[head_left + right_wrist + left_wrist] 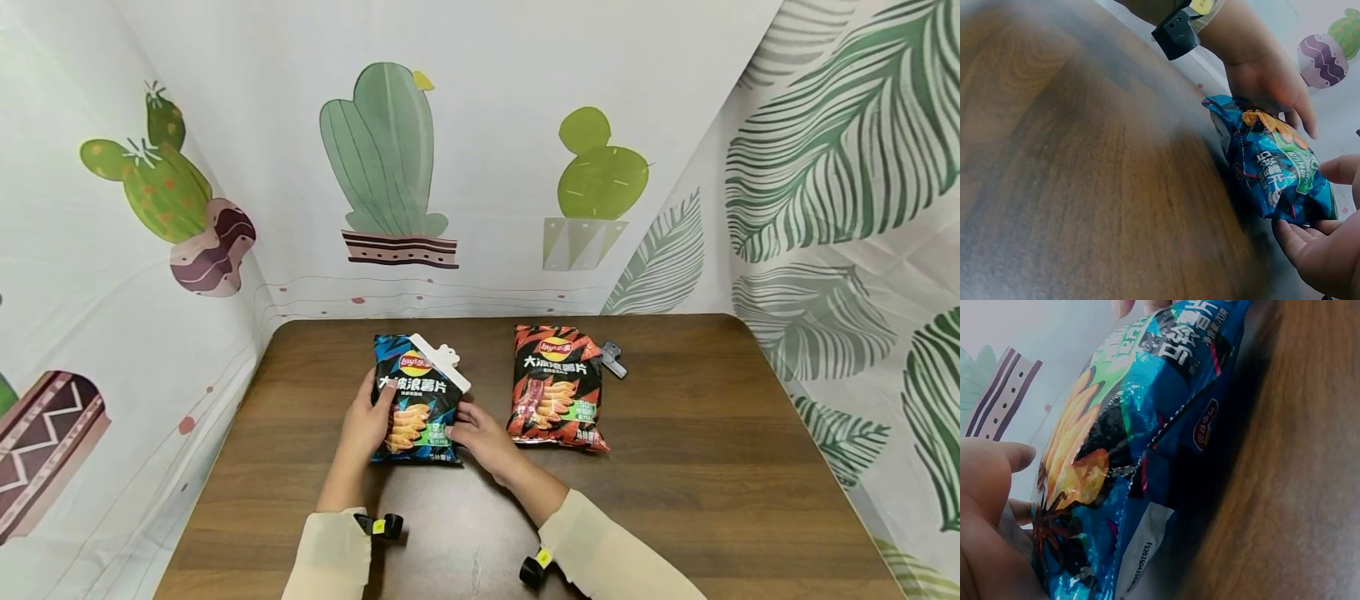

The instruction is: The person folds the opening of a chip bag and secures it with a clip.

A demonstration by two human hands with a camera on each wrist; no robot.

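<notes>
Item: blue crisp bag [415,404], lying near the middle of the wooden table [705,467], label up, with a white sealing clip [442,363] clamped slantwise across its top corner.

Left hand [367,421]: holds the bag's left edge, thumb over the front panel, fingers curled behind. The left wrist view shows the thumb tip [1019,453] against the foil.

Right hand [480,437]: at the bag's lower right corner, fingers under the edge and thumb above. The grip looks like a light pinch, though the corner itself is partly hidden.

Handling note, as a judgement: foil is slick and the contents brittle, so holding by the seams and edges rather than squeezing the belly should keep the crisps whole and the clip seated.

Contents: bag appears plump and closed; nothing inside can be seen.

Adjacent: red crisp bag [557,387], just right of the blue one and apart from it, lying flat, with a dark clip [612,358] at its upper right corner; whether that clip grips the bag is unclear.
</notes>
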